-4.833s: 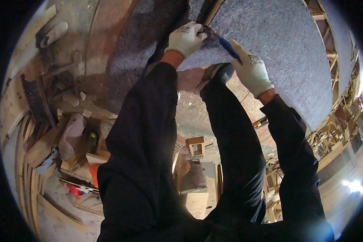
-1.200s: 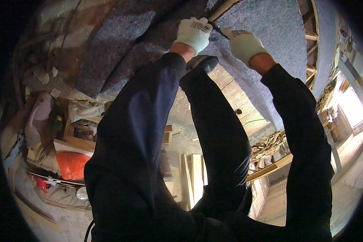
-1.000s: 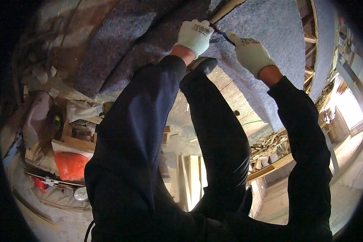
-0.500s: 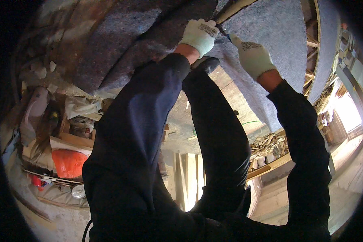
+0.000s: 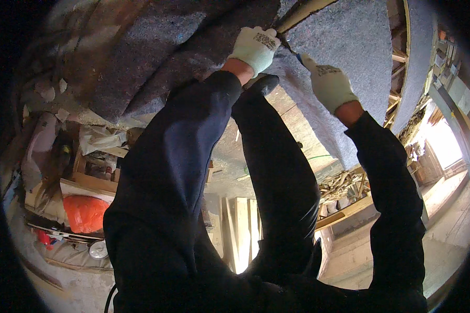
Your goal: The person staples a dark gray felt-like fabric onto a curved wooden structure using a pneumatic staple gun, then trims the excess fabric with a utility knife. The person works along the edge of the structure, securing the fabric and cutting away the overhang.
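Felt (image 5: 344, 31) lies on far side, its edge pinched by left hand (image 5: 256, 49) beside wooden strip (image 5: 305, 14); right hand (image 5: 331, 86) has fingers closed round blue-handled knife (image 5: 300, 58), which could nick left hand if it slips leftward.

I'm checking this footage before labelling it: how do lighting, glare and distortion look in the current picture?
Head view: glare burns out the bright patch at right; head view: the grey felt is lighter at right, sinking into shadow at left; head view: fisheye distortion bends edges near the black rim; head view: the blue-handled tool is small, its far end hard to make out.
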The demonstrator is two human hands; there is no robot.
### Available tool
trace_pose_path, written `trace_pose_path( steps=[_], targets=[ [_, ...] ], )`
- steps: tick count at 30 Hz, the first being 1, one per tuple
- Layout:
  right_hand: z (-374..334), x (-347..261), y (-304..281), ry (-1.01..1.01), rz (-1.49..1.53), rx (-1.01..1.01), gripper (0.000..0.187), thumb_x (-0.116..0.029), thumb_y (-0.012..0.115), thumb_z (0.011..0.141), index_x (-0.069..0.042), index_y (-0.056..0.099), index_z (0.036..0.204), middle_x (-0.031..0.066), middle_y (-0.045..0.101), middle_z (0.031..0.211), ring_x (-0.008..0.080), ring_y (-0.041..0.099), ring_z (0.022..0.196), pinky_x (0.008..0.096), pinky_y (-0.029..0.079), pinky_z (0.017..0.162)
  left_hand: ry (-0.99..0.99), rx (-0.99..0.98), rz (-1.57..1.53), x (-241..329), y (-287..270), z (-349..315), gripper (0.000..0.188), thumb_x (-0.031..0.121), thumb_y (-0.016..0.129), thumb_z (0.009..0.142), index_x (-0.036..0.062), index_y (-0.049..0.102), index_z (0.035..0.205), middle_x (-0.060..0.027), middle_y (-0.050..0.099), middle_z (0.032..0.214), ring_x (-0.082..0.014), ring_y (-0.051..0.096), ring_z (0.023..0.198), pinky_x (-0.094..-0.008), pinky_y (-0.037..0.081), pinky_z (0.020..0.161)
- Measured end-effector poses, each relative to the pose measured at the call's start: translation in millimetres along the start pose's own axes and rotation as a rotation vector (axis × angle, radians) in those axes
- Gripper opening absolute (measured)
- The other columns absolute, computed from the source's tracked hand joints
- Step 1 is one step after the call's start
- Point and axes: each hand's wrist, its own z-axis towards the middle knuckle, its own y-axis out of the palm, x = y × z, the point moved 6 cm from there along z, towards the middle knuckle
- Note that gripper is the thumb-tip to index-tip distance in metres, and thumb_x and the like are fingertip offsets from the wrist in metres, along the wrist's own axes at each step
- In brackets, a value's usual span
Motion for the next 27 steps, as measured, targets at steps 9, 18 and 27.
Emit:
trace_pose_path(
  steps=[9, 18, 27],
  targets=[
    [-16, 8, 23, -0.076, -0.111, -0.083, 0.058, -0.012, 0.048, 0.094, -0.010, 0.037, 0.150, 0.0153, 0.072, 0.099, 0.0323, 0.070, 0.086, 0.0420, 0.056, 0.071, 0.028, 0.003, -0.044, -3, -9, -6, 0.010, 0.022, 0.063, 0.087, 0.0175, 0.070, 0.093, -0.0026, 0.064, 0.099, -0.0269, 0.065, 0.090, -0.0461, 0.050, 0.072],
    [-7, 16, 57, -0.044, -0.146, -0.139, 0.064, -0.005, 0.047, 0.094, -0.016, 0.032, 0.154, 0.0154, 0.071, 0.093, 0.0315, 0.071, 0.080, 0.0437, 0.056, 0.067, 0.062, 0.099, -0.024, -5, -3, -11, 0.011, 0.022, 0.066, 0.083, 0.0175, 0.070, 0.092, -0.0032, 0.064, 0.100, -0.0280, 0.065, 0.089, -0.0446, 0.052, 0.071],
    [-67, 46, 76, 0.029, -0.042, -0.080, 0.068, -0.005, 0.051, 0.090, -0.019, 0.033, 0.154, 0.0148, 0.068, 0.088, 0.0308, 0.069, 0.075, 0.0430, 0.054, 0.061, 0.010, -0.137, -0.030, 3, 10, -1, 0.018, 0.021, 0.065, 0.081, 0.0145, 0.066, 0.098, -0.0068, 0.064, 0.101, -0.0303, 0.068, 0.089, -0.0460, 0.054, 0.071]
  ],
)
